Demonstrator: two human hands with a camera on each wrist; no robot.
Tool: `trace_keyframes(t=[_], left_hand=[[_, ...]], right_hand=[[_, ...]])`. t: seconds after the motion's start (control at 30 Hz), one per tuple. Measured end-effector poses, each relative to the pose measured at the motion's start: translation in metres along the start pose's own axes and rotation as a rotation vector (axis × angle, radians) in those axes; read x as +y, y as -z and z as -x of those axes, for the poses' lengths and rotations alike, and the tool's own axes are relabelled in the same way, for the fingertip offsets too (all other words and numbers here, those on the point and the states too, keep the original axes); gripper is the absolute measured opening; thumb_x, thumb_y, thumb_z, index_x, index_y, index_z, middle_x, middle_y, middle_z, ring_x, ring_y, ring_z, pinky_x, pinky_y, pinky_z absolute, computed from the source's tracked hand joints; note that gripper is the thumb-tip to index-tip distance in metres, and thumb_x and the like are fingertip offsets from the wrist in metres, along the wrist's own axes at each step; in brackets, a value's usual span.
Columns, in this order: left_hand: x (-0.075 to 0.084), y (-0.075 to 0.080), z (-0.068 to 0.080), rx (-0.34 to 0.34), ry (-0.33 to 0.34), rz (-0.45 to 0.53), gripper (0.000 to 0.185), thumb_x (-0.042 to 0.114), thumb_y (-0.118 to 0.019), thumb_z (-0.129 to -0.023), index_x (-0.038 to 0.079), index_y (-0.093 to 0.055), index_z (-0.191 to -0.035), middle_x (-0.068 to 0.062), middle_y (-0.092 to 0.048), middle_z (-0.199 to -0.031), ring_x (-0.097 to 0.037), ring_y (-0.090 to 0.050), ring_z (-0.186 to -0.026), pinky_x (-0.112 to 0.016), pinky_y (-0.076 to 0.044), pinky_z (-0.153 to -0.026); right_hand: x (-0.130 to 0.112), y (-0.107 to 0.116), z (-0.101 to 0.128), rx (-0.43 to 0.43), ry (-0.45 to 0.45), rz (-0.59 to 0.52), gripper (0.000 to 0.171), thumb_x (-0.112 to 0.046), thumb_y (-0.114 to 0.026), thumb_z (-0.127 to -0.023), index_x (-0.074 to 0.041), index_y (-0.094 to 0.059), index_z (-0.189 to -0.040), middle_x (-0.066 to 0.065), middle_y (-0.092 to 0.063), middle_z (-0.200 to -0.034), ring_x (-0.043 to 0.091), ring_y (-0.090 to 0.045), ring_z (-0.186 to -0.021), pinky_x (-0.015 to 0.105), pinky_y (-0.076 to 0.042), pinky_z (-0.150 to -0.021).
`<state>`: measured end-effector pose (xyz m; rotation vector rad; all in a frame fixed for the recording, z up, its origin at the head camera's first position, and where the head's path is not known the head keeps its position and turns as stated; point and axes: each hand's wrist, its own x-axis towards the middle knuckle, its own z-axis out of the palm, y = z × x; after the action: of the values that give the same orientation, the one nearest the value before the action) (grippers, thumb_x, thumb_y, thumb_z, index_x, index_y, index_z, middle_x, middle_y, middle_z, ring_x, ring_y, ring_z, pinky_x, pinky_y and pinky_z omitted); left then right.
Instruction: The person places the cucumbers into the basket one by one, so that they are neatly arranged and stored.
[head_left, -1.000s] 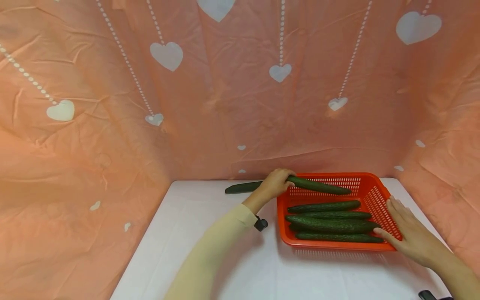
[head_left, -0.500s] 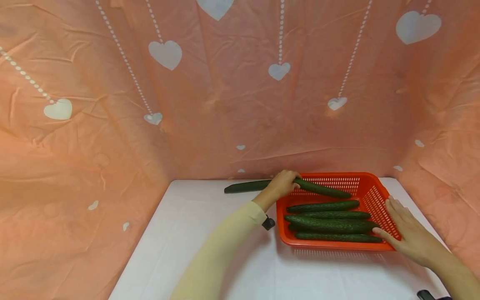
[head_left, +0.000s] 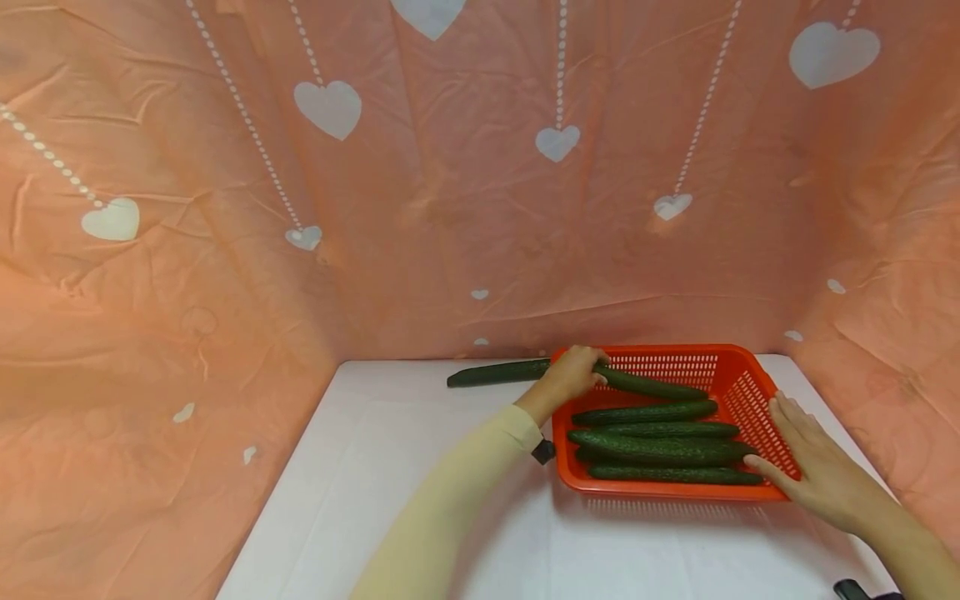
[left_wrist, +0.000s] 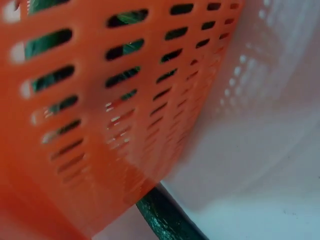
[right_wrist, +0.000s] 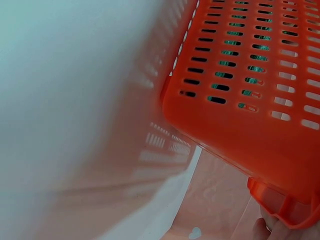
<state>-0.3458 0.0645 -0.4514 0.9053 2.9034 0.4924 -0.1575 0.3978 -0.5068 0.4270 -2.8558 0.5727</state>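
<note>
At the back left of the red plastic basket (head_left: 675, 493), my left hand (head_left: 573, 372) grips a dark green cucumber (head_left: 652, 384). The held cucumber's free end slants down to the right inside the basket. Another cucumber (head_left: 498, 372) lies on the table behind that hand, partly hidden by it; the left wrist view shows a cucumber (left_wrist: 167, 217) outside the basket wall (left_wrist: 90, 125). Several cucumbers (head_left: 663, 450) lie side by side in the basket. My right hand (head_left: 821, 467) rests on the basket's right rim with straight fingers, its thumb reaching over the inside near the front corner.
The white table (head_left: 390, 467) stretches to the left and front of the basket. An orange cloth with white hearts (head_left: 450, 208) hangs behind and at both sides. A basket handle (right_wrist: 285, 205) shows in the right wrist view, with fingertips beside it.
My left hand has moved a little right and down, lowering the cucumber's far end further into the basket. More of the table cucumber shows. My right hand has stayed at the rim.
</note>
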Motion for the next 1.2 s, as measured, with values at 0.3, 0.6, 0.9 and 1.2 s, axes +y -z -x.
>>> trace_keyframes(t=[0.3,0.6,0.9,1.2], left_hand=[[-0.029,0.02,0.01,0.158,-0.044,0.097,0.027,0.021,-0.066,-0.11,0.016,-0.076,-0.134,-0.001,-0.074,-0.135,-0.018,-0.069,-0.121,-0.03,-0.056,-0.101],[-0.086,0.03,0.032,0.223,0.019,0.235,0.028,0.014,-0.065,-0.109,0.007,-0.074,-0.134,-0.009,-0.075,-0.125,-0.024,-0.071,-0.105,-0.037,-0.058,-0.096],[-0.137,0.028,0.055,0.222,0.124,0.178,0.028,0.015,-0.068,-0.107,0.004,-0.073,-0.132,-0.015,-0.072,-0.131,-0.033,-0.068,-0.123,-0.047,-0.055,-0.106],[-0.168,0.021,0.073,0.142,0.203,0.132,0.042,0.017,-0.074,-0.104,0.004,-0.066,-0.143,-0.017,-0.063,-0.148,-0.036,-0.06,-0.137,-0.052,-0.051,-0.113]], right_hand=[[-0.002,-0.002,0.001,-0.011,-0.023,-0.004,0.096,-0.041,-0.065,-0.107,0.009,-0.01,-0.167,0.03,0.001,-0.176,0.041,0.01,-0.164,0.015,0.023,-0.114],[-0.001,-0.001,0.001,-0.018,-0.035,-0.016,0.096,-0.041,-0.065,-0.107,0.008,-0.008,-0.168,0.03,0.003,-0.176,0.048,0.007,-0.163,0.02,0.024,-0.115],[0.0,0.0,0.0,-0.007,-0.021,-0.011,0.097,-0.04,-0.066,-0.106,0.008,-0.008,-0.168,0.03,0.002,-0.176,0.044,0.009,-0.163,0.017,0.023,-0.115],[0.0,-0.001,0.0,-0.012,-0.019,-0.019,0.096,-0.039,-0.066,-0.107,0.008,-0.008,-0.168,0.03,0.002,-0.176,0.045,0.008,-0.163,0.015,0.023,-0.114]])
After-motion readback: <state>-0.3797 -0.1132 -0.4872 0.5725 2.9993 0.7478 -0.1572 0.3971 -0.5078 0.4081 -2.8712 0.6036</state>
